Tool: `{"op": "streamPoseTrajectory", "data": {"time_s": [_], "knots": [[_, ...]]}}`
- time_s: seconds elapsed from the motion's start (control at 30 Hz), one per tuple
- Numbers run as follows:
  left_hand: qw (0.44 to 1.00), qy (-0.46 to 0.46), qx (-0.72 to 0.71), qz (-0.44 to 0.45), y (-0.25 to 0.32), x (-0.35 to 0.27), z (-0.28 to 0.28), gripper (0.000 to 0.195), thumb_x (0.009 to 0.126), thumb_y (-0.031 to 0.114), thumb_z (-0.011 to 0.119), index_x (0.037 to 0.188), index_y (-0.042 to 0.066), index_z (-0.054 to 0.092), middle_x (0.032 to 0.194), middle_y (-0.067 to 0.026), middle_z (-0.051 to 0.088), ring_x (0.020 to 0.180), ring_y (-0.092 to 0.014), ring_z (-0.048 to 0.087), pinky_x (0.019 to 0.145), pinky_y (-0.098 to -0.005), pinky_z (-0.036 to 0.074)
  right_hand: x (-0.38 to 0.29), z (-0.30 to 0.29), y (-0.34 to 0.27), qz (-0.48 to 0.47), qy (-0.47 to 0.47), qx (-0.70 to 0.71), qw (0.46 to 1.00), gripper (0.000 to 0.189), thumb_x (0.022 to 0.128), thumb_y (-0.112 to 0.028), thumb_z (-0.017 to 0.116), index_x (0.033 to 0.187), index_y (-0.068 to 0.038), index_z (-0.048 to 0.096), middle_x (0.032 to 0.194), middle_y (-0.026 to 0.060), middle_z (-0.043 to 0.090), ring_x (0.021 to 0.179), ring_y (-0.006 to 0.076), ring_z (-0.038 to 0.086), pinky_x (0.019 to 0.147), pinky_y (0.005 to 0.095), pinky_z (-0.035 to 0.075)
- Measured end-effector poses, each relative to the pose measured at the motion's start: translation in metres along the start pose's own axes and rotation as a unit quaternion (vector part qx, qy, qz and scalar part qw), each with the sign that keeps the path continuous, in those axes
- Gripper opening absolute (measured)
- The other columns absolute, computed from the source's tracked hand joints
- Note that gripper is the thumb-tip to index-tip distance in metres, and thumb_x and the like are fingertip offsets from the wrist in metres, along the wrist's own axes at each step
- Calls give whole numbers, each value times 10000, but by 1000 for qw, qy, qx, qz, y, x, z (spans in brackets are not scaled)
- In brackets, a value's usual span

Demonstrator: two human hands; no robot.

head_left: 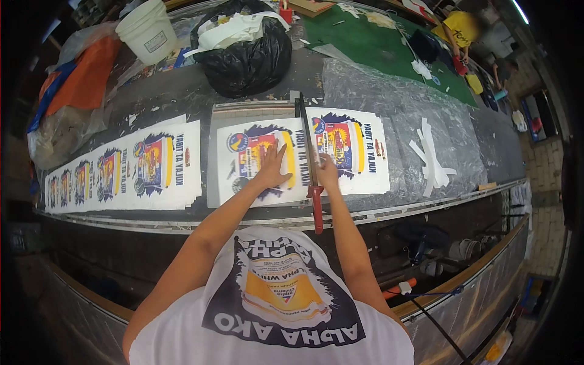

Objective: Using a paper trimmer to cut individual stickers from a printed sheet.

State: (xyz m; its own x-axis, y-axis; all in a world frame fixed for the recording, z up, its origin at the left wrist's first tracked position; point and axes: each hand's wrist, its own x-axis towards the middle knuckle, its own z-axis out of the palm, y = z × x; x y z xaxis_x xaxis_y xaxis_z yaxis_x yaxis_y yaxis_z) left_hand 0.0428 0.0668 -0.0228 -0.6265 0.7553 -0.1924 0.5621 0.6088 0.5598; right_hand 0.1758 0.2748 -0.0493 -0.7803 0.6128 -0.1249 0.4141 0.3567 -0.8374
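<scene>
A white printed sheet (228,191) with a colourful paint-pail design lies on a guillotine paper cutter (248,111). My left hand (273,169) rests flat on that sheet, fingers spread. The cutter's long dark blade arm (305,123) crosses the sheet's right side and ends in a red handle (318,212) toward me. Just right of the blade, my right hand (327,172) is curled beside the sheet's edge; the blade arm partly hides its fingers, so its grip is unclear. Beneath and beyond it sits a stack of matching printed sheets (376,180).
Overlapping printed sheets (194,159) run along the left. Cut white strips (431,157) lie on clear plastic film (406,109) at right. Behind stand a black garbage bag (248,68) and a white bucket (148,32). Other people (458,32) are at the far right.
</scene>
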Motion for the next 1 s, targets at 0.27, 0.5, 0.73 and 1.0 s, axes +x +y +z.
{"op": "streamPoseTrajectory", "data": {"time_s": [0.27,0.5,0.73,1.0], "knots": [[991,42,97,-78,-2,-80,-1,924,891,568,632,1600,112,255,1696,-176,79,1556,-432,39,1147,-755,19,33,-170,123,36,138,-32,989,474,896,-74,696,1367,-111,651,762,50,639,684,133,565,642,315,472],[990,4,118,-81,-9,-102,-11,890,954,562,556,1620,93,198,1694,-195,73,1557,-429,34,1205,-658,25,65,-228,183,66,121,-32,990,501,875,-31,712,1369,-87,649,769,9,604,671,111,518,635,291,454],[990,13,131,-47,-11,-92,0,908,959,557,544,1630,93,145,1696,-213,26,1558,-444,-3,1191,-681,5,70,-222,197,21,153,-171,973,535,865,-223,744,1346,-14,639,1127,225,686,1103,352,633,982,425,473],[999,49,-23,-4,-54,-103,-26,775,886,347,697,1548,121,363,1664,-222,150,1525,-433,176,1215,-591,182,-53,-166,119,23,197,-107,974,440,896,-181,747,1280,12,650,1281,211,639,1221,346,572,1088,434,399]]}}
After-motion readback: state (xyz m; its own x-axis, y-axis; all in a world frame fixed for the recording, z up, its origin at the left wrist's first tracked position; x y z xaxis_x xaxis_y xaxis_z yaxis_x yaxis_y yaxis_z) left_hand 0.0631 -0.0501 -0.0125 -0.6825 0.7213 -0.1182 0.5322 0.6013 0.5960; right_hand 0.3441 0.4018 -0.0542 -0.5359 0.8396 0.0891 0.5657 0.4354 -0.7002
